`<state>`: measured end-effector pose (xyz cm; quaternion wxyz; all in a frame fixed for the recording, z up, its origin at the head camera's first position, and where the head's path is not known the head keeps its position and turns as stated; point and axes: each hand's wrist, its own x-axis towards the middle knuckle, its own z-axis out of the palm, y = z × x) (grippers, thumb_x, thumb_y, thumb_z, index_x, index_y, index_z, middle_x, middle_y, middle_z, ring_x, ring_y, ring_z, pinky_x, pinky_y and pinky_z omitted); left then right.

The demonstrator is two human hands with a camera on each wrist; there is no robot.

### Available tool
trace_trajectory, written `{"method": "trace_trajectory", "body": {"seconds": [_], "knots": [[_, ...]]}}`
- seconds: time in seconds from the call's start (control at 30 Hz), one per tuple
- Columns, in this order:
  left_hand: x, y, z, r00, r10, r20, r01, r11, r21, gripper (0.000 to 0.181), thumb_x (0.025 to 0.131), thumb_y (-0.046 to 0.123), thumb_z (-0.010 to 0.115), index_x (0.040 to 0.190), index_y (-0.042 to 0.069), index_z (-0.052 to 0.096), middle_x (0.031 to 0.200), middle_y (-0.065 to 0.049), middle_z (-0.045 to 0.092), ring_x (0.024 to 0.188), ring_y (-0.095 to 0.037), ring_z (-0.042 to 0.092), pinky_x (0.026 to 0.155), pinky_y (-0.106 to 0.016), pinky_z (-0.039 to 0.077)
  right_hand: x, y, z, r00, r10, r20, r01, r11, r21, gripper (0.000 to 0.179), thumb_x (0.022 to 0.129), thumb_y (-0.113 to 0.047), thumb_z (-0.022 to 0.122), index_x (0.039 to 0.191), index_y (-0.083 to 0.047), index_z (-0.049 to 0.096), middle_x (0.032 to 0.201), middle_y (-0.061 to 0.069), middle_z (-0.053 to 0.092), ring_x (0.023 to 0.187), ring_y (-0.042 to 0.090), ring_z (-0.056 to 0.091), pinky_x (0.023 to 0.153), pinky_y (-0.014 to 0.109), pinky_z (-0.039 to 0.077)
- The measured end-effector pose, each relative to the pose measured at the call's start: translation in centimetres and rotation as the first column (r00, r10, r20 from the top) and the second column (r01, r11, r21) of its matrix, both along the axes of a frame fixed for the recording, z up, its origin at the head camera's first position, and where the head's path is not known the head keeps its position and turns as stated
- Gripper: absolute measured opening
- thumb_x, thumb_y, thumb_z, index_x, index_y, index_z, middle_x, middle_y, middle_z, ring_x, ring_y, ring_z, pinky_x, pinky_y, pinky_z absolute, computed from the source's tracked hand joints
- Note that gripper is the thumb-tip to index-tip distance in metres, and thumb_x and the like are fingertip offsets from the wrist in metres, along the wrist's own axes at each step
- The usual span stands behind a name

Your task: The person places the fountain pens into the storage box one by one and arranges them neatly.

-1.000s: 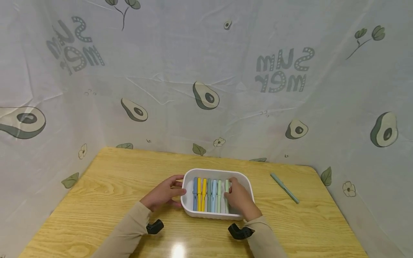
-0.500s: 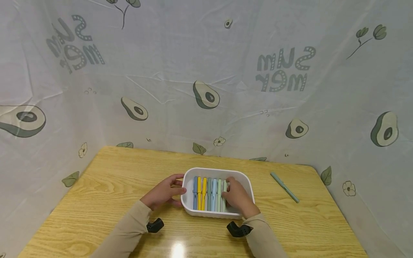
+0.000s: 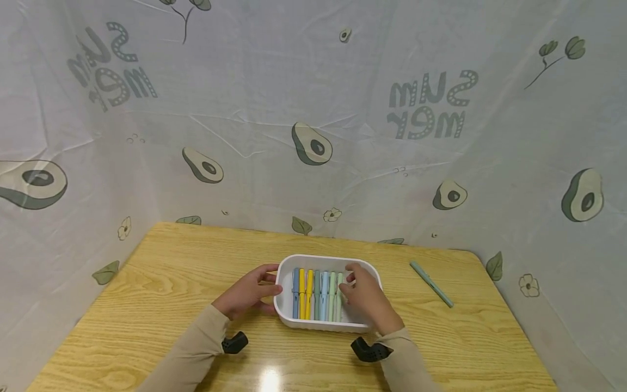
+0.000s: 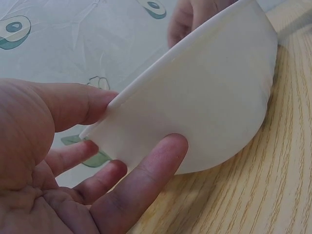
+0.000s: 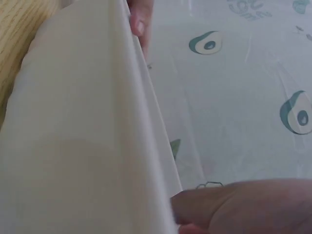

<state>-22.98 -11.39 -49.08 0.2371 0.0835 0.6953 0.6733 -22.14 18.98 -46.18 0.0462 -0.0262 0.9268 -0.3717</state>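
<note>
A white rectangular bin (image 3: 323,325) with rounded corners stands on the table and holds a row of capped pens. From left to right come a blue pen (image 3: 296,294), two yellow pens (image 3: 309,296), a grey-green pen (image 3: 317,296), a light blue pen (image 3: 324,296) and pale green pens (image 3: 332,296). My left hand (image 3: 247,292) holds the bin's left end, thumb over the rim and fingertips on the outer wall (image 4: 204,102). Inside the right half, my right hand (image 3: 366,296) is beside the last pale green pen, thumb close to it and fingers spread apart.
A grey-green pen (image 3: 432,284) lies slanted on the wooden table (image 3: 196,261), right of the bin. Behind the table hangs a pale curtain (image 3: 264,179) printed with avocados. Black wrist cameras sit on both sleeves.
The rightmost pale green pen has slid left against its neighbour under my right hand. That hand has since shifted slightly right, its fingers parting from the pen. My left hand stays put.
</note>
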Motion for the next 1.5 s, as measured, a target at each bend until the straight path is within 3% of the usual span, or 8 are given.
{"method": "trace_trajectory", "body": {"seconds": [0.23,0.5,0.77,0.97,1.3,1.5], "knots": [[0.0,0.0,0.1,1.0,0.001,0.001,-0.001,1.0,0.0,0.064,0.101,0.013,0.068,0.157,0.01,0.039,0.136,-0.024,0.048,0.104,-0.03,0.066,0.08,-0.044,0.065,0.9,2.4,1.3,0.976,0.002,-0.216,-0.001,1.0,0.007,0.043,0.099,-0.011,0.069,0.14,-0.004,0.057,0.115,0.009,0.065,0.099,0.022,0.064,0.082,0.039,0.057],[0.0,0.0,0.1,1.0,0.004,0.001,-0.004,1.0,-0.004,0.064,0.1,0.015,0.07,0.157,0.01,0.04,0.136,-0.024,0.048,0.103,-0.03,0.066,0.08,-0.045,0.065,1.5,5.5,1.7,0.942,0.009,-0.334,0.006,0.999,0.044,0.039,0.101,-0.012,0.067,0.139,-0.005,0.059,0.123,0.011,0.066,0.106,0.025,0.064,0.082,0.041,0.06],[0.1,0.1,0.1,1.0,0.004,0.002,-0.004,1.0,-0.004,0.062,0.101,0.012,0.068,0.157,0.01,0.04,0.135,-0.024,0.048,0.103,-0.03,0.066,0.08,-0.044,0.065,1.5,8.0,1.6,0.902,-0.019,-0.432,0.04,0.998,0.04,0.033,0.102,-0.009,0.064,0.135,-0.005,0.061,0.12,0.013,0.066,0.105,0.028,0.066,0.08,0.044,0.062],[0.1,0.1,0.2,1.0,0.001,0.0,-0.001,1.0,0.003,0.062,0.102,0.01,0.066,0.158,0.009,0.039,0.135,-0.025,0.048,0.102,-0.03,0.066,0.079,-0.044,0.065,1.3,9.4,1.1,0.893,-0.064,-0.446,0.1,0.993,0.057,0.034,0.103,-0.009,0.062,0.136,-0.002,0.06,0.119,0.015,0.063,0.106,0.031,0.066,0.083,0.05,0.061],[0.2,0.1,0.4,1.0,-0.001,-0.002,0.001,1.0,0.001,0.063,0.102,0.009,0.065,0.158,0.008,0.037,0.136,-0.025,0.048,0.104,-0.031,0.066,0.079,-0.044,0.065,0.9,12.0,0.3,0.925,-0.152,-0.349,0.202,0.973,0.112,0.041,0.104,-0.008,0.053,0.142,0.007,0.051,0.128,0.027,0.056,0.11,0.04,0.062,0.088,0.055,0.059],[0.2,-0.1,0.4,1.0,-0.014,-0.01,0.014,1.0,-0.002,0.063,0.103,0.011,0.065,0.158,0.007,0.036,0.137,-0.026,0.047,0.105,-0.031,0.066,0.08,-0.044,0.065,1.2,13.8,0.1,0.943,-0.231,-0.238,0.273,0.949,0.16,0.041,0.103,-0.007,0.05,0.14,0.012,0.05,0.126,0.033,0.053,0.11,0.047,0.059,0.085,0.058,0.055]]}}
